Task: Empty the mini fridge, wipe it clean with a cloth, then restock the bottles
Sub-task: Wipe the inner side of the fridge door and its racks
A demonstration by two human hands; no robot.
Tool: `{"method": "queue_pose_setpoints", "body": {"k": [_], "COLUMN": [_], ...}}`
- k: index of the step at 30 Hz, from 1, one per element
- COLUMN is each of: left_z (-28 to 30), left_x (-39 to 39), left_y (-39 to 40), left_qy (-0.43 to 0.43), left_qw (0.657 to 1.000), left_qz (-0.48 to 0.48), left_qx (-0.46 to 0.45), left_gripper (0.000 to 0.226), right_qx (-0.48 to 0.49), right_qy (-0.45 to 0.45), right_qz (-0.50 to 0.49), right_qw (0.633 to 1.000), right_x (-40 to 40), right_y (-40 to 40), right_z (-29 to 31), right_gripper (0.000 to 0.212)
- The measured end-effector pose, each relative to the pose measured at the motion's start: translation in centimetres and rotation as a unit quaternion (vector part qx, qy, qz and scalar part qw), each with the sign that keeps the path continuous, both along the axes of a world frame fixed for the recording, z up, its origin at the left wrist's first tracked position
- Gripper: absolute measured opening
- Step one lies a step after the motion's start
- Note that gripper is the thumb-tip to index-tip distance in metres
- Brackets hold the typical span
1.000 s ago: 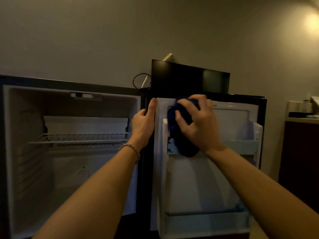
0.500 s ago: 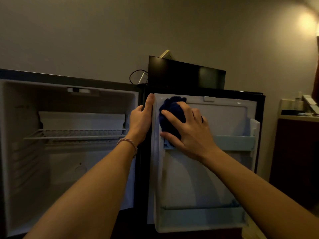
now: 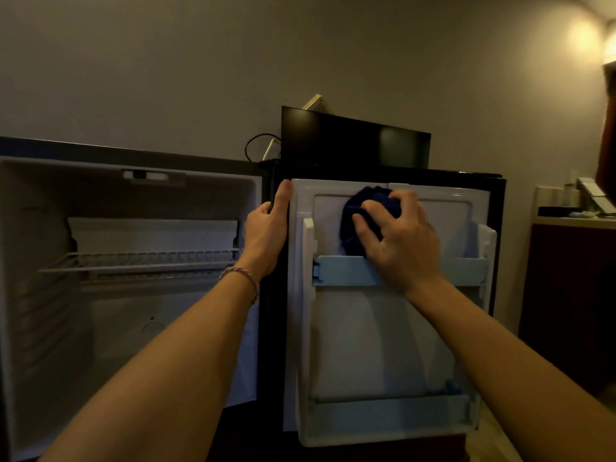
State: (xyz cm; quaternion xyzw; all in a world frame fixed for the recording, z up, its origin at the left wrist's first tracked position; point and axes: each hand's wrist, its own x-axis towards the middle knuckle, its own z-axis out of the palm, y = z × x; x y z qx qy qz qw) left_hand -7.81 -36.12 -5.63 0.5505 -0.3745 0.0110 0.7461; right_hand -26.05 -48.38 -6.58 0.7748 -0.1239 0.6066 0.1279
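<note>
The right hand (image 3: 398,238) presses a bunched cloth (image 3: 358,218) on the door (image 3: 383,345) panel, just above the shelf (image 3: 346,271). The left hand (image 3: 266,233) grips the door edge. Hard rubbing may unclip that shelf, I think.

Both arms reached forward. The left hand (image 3: 266,228) gripped an upright edge, thumb extended upward along it, a bracelet at the wrist. The right hand (image 3: 400,241) pressed forward, fingers (image 3: 370,218) curled around a bundle.
</note>
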Motion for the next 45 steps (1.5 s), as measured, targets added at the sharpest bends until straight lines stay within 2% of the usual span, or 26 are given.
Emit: {"method": "queue_pose_setpoints", "body": {"k": [3, 8, 15, 20, 24, 27, 31, 38, 42, 45], "left_z": [0.0, -0.1, -0.1, 0.0, 0.0, 0.0, -0.1, -0.3, -0.3, -0.2], "left_x": [-0.1, 0.3, -0.1, -0.1, 0.0, 0.0, 0.3, 0.6, 0.7, 0.6], "left_y": [-0.1, -0.3, -0.2, -0.2, -0.2, -0.1, -0.1, -0.4, -0.5, -0.4], "left_qy": [-0.003, -0.004, -0.014, -0.004, 0.003, 0.005, 0.000, 0.003, 0.003, 0.004], "left_qw": [1.000, 1.000, 0.999, 0.999, 1.000, 1.000, 1.000, 1.000, 1.000, 1.000], "left_qz": [0.009, 0.010, 0.037, 0.034, 0.029, 0.024, 0.013, 0.006, 0.012, 0.021], "left_qx": [-0.004, -0.002, -0.002, -0.002, 0.002, -0.001, -0.004, -0.011, -0.008, -0.002], "left_gripper": [0.077, 0.077, 0.072, 0.085, 0.097, 0.096, 0.113, 0.119, 0.119, 0.119], "right_qx": [0.045, 0.099, 0.032, 0.025, 0.002, -0.006, -0.031, 0.057, 0.096, 0.109], "right_qy": [-0.033, -0.042, -0.004, -0.010, 0.006, 0.008, 0.006, -0.051, -0.051, -0.058], "right_qz": [-0.025, -0.029, 0.003, 0.033, 0.033, 0.038, 0.023, -0.038, -0.050, -0.020], "right_qw": [0.998, 0.994, 0.999, 0.999, 0.999, 0.999, 0.999, 0.996, 0.993, 0.992], "right_x": [-1.9, -2.3, 2.8, 4.6, 3.8, 3.2, 0.9, -4.4, -3.5, -1.7], "right_y": [-3.0, -3.6, 2.9, 5.3, 4.6, 3.7, 0.4, -6.9, -6.0, -3.7], "right_z": [-0.4, -0.3, -0.6, -0.4, -0.2, -0.1, -0.3, -0.7, -0.2, 0.1], "right_gripper": [0.036, 0.054, 0.040, 0.031, 0.028, 0.027, 0.029, 0.042, 0.046, 0.050]}}
